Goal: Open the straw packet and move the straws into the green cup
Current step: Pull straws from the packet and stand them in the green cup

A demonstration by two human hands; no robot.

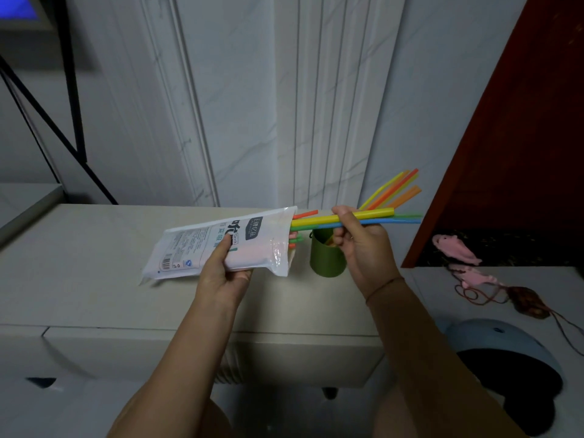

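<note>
1. The straw packet (227, 245) is held above the pale cabinet top (94, 248), its open mouth turned right towards the green cup (327, 256), which stands on the cabinet just below the right hand (363, 245).
2. The left hand (224, 276) is raised from below, thumb laid over the packet's printed face and fingers closed beneath it.
3. The right hand is lifted over the cup, its fingers curled and pinched around a bundle of straws (344, 218) partly drawn from the packet.
4. More straws (395, 191) are seen standing in the cup, fanned towards the upper right.
</note>
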